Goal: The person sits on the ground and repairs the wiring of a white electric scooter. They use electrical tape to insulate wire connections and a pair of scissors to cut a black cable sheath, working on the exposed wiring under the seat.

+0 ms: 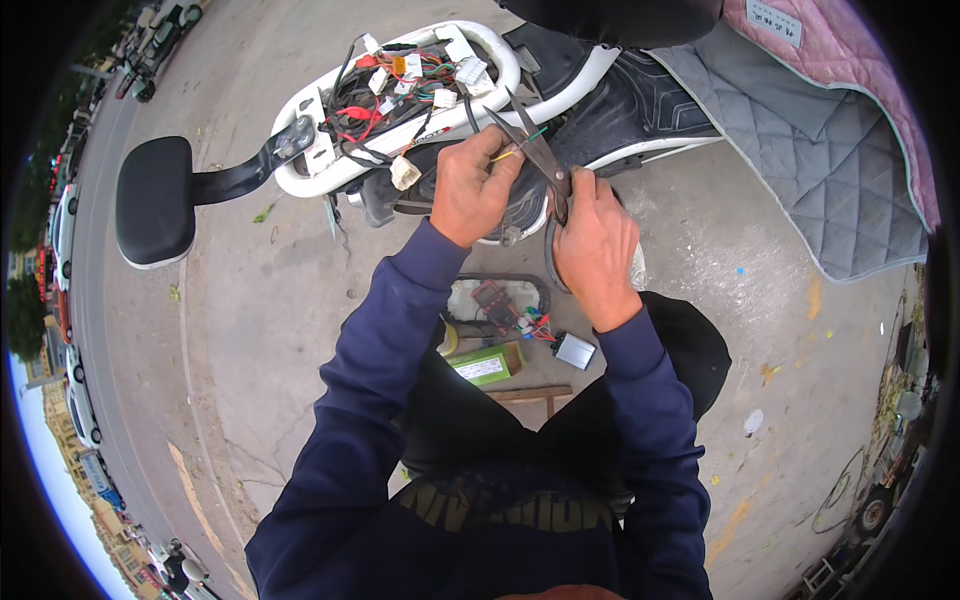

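Between its thumb and fingers my left hand [478, 187] pinches thin wires, one yellow [504, 156] and one green [538, 134]. My right hand [598, 244] grips the handles of dark metal scissors [553, 166], whose parted blades lie by the wires. Whether the blades touch the wires is hard to tell. Behind my left hand is the white tubular frame [292, 124] of an electric scooter, filled with a tangle of wiring and white connectors [444, 98]. A white connector plug [405, 173] hangs over the frame's near side.
On the ground below my hands lie a multimeter [491, 295], a silver controller box [574, 350] with wires and a green carton [487, 364]. A black padded backrest [156, 199] juts out at left. A quilted grey cover [810, 165] hangs at right.
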`<action>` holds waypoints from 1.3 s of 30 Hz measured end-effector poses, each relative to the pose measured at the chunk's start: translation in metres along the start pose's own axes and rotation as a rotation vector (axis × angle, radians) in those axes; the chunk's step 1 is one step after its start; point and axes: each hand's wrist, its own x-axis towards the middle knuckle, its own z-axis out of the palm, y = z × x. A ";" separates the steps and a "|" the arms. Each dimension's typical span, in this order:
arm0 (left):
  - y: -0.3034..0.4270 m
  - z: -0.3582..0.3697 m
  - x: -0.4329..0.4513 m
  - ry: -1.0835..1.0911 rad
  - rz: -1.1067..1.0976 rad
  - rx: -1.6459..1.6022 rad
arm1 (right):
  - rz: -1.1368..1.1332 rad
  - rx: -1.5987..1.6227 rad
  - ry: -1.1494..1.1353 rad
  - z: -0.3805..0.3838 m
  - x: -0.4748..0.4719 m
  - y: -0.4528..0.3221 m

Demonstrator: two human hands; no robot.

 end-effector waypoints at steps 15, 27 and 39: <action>0.007 -0.007 0.007 -0.121 -0.082 -0.124 | 0.344 0.655 -0.089 0.022 -0.013 0.003; 0.007 -0.007 0.012 -0.207 -0.083 -0.030 | 0.254 0.421 -0.016 0.000 -0.010 0.006; 0.004 -0.012 0.016 -0.318 -0.082 -0.056 | 0.711 1.362 -0.370 -0.015 -0.014 0.000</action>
